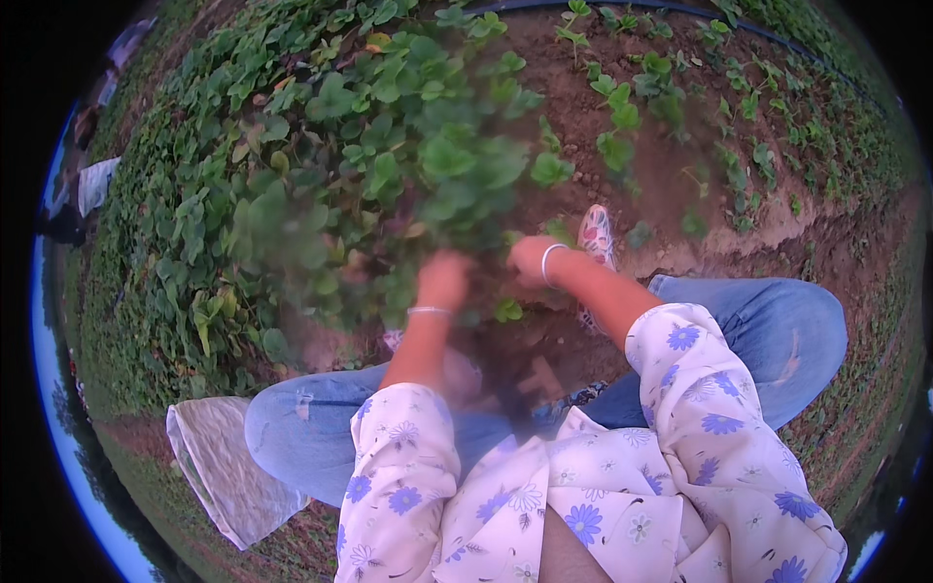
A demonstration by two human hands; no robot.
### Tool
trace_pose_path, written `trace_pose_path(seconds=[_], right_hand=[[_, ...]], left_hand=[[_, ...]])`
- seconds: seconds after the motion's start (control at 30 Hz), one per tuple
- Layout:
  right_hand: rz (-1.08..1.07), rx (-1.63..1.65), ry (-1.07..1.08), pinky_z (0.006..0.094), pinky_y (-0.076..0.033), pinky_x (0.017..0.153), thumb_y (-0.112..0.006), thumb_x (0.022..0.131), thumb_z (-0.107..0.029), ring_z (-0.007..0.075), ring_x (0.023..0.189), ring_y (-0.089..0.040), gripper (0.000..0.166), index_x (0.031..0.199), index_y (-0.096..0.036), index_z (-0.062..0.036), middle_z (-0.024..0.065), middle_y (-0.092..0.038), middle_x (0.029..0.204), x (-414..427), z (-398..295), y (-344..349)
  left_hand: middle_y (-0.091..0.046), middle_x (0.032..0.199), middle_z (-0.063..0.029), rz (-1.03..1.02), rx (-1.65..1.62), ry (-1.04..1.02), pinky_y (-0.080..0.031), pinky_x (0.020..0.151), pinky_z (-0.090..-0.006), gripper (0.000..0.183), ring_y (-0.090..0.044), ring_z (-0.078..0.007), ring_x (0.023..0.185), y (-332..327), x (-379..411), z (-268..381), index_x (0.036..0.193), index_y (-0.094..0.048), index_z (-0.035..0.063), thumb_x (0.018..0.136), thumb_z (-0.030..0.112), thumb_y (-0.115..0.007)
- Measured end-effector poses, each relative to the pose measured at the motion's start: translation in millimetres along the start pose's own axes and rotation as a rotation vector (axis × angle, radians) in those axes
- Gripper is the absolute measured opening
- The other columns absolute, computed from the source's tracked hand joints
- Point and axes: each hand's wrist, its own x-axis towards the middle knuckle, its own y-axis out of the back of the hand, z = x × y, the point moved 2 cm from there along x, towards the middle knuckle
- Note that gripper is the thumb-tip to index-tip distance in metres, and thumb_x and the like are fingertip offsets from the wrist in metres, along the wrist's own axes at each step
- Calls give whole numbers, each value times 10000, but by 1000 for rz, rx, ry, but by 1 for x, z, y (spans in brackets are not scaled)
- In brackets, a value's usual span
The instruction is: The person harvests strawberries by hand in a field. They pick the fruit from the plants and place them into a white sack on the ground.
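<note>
My left hand (443, 280), blurred, is at the near edge of a dense patch of low leafy plants (386, 87) that look like strawberry plants. Its fingertips are lost among the leaves, so any hold on them is hidden. A little to its right, my right hand (528, 259) is low over the brown soil (525, 33) with its fingers curled downward. Whether it grips a stem cannot be made out. A small green leaf (508, 310) stands just below the two hands. Each wrist carries a pale bangle.
My bent knees in blue jeans (758, 342) flank the hands, and a patterned shoe (598, 233) is beside my right wrist. A whitish sack (226, 466) lies by my left knee. Smaller plants (616, 149) grow at right; a dark hose (656, 4) crosses the far side.
</note>
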Motion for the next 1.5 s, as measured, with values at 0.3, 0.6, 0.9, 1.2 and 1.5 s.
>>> trace_pose_path(seconds=[0.3,0.6,0.9,1.2,1.5], right_hand=[[295,229,3,423,-483,848,-597,781,-126,361,949,-615,217,984,-634,-58,166,-661,962,-8,-21,-58],[464,599,-132,421,-502,792,-598,767,-120,360,866,-632,178,913,-679,-55,193,-663,879,6,11,-62],[504,729,-142,372,-512,768,-627,721,-70,322,814,-656,208,917,-691,-39,181,-678,871,38,18,-78],[441,1176,-366,363,-524,744,-548,815,-63,225,782,-661,327,1127,-644,-61,140,-681,914,44,24,-80],[518,1375,-301,360,-529,689,-485,871,-79,250,766,-662,277,1102,-622,-11,177,-670,897,55,26,-101]], left_hand=[[-629,843,-66,55,-34,-13,-501,778,-397,182,-589,-279,918,-6,0,-9,807,-694,126,663,41,-622],[-636,859,-107,11,-103,71,-498,789,-411,208,-597,-304,888,8,3,7,848,-710,115,680,36,-617],[-614,849,-105,554,-289,-133,-498,757,-391,204,-596,-298,831,48,1,41,923,-655,61,719,50,-644],[-609,798,-111,158,13,-105,-474,689,-408,136,-579,-307,787,-8,-53,52,733,-632,68,749,200,-657],[-673,906,-189,208,-246,757,-503,760,-462,356,-642,-369,858,-21,-18,56,836,-653,7,664,296,-772]])
